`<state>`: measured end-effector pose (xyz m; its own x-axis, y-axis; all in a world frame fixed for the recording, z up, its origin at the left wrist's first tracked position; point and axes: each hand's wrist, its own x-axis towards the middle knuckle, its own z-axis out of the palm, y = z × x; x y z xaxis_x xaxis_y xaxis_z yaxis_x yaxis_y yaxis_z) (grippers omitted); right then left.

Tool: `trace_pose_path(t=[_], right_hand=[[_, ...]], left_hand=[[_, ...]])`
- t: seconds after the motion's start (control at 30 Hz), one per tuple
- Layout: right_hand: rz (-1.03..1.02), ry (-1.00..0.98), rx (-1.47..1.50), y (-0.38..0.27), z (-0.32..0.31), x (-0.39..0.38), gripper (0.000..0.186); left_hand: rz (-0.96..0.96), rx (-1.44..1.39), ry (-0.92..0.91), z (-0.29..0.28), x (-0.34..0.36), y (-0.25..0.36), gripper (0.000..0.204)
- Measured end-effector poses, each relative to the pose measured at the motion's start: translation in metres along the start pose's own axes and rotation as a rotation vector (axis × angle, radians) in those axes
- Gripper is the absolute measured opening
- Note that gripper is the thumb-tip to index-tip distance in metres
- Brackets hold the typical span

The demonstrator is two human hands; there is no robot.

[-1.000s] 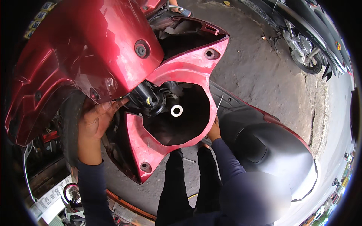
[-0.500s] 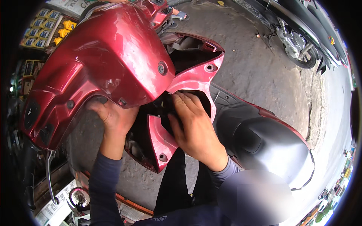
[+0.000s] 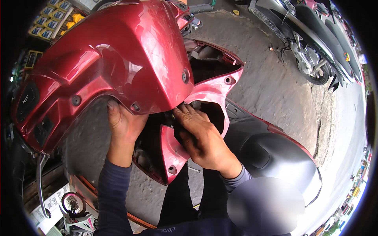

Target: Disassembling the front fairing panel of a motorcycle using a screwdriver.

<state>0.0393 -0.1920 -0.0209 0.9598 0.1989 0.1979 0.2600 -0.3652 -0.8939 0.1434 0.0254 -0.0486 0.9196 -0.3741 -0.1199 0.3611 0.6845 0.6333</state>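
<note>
The glossy red handlebar cover (image 3: 130, 51) of a scooter fills the upper left. My left hand (image 3: 125, 125) is under its lower edge, thumb pointing up by the rim. The other left fingers are hidden behind the cover. Just below the cover's near corner, my right hand (image 3: 202, 137) reaches into the dark opening of the pinkish-red front panel (image 3: 171, 151). Its fingers are bent and pressed together, the fingertips close to that corner. What they hold, if anything, is hidden by the hand and shadow.
A black seat (image 3: 271, 151) lies to the right of the panel. The brake lever (image 3: 41, 185) sticks down at the left. Another parked scooter (image 3: 311, 51) stands at the upper right, and yellow packages (image 3: 51, 17) sit on a shelf at the upper left.
The scooter sits slightly further right and lower in view. My left thumb has straightened upward by the cover's rim. My right fingers are bent closer together near the cover's corner.
</note>
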Motion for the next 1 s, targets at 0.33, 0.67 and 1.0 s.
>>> trace_pose_path(t=[0.33,0.67,1.0], right_hand=[[0.178,0.365,0.34,0.018,-0.154,0.118,0.046],[0.541,-0.205,0.908,0.183,-0.092,0.227,0.083],[0.259,-0.285,1.146,0.175,-0.072,0.228,0.059]], left_hand=[[-0.016,-0.058,0.003,-0.011,-0.007,0.003,0.095],[-0.005,0.177,0.25,-0.015,-0.043,0.019,0.118],[0.335,0.093,0.395,-0.032,-0.049,0.024,0.118]])
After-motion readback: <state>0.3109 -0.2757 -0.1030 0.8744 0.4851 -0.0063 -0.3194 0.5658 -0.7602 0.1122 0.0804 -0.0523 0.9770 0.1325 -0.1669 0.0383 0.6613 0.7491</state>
